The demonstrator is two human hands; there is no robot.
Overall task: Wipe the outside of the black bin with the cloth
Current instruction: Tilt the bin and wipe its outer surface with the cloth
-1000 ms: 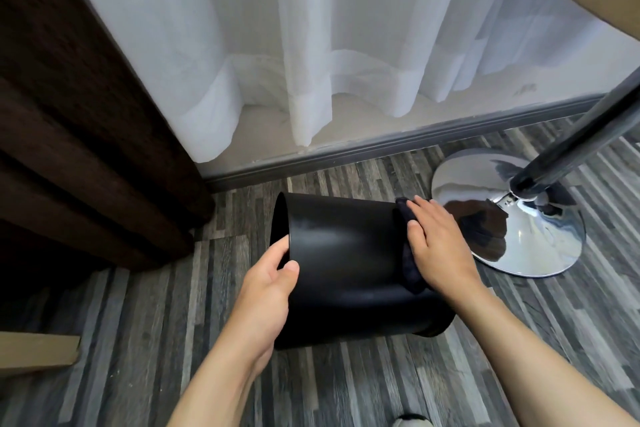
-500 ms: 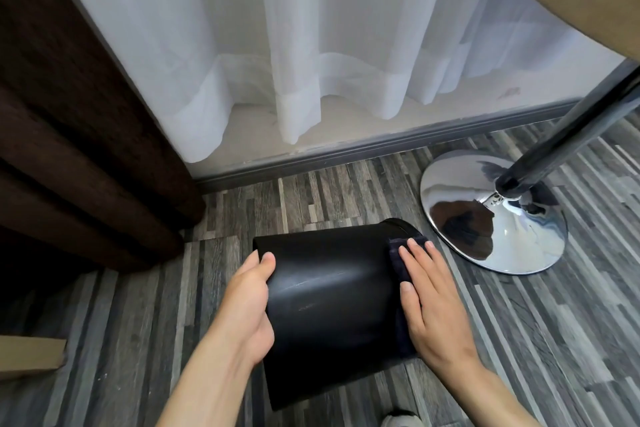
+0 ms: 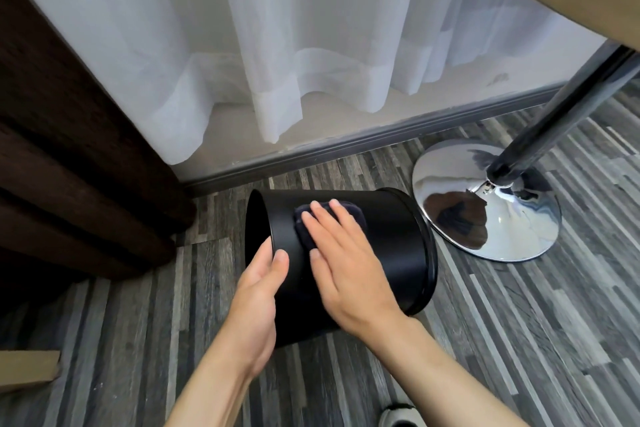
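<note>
The black bin (image 3: 391, 246) lies tipped on its side over the grey plank floor, its open mouth facing left and its base to the right. My left hand (image 3: 259, 291) grips the rim at the mouth, thumb on the outer wall. My right hand (image 3: 346, 263) lies flat on the upper side of the bin and presses a dark cloth (image 3: 308, 229) against it. Most of the cloth is hidden under my fingers; only its left and far edges show.
A chrome table base (image 3: 485, 211) with a dark pole (image 3: 561, 111) stands just right of the bin. White curtains (image 3: 277, 45) and a skirting board run along the back. Dark wooden furniture (image 3: 69, 166) fills the left. A cardboard edge (image 3: 27, 369) lies at lower left.
The bin has turned so its mouth faces left again. My right hand slid the cloth from the bin's right end leftward to near the mouth. My left hand keeps its hold on the rim.
</note>
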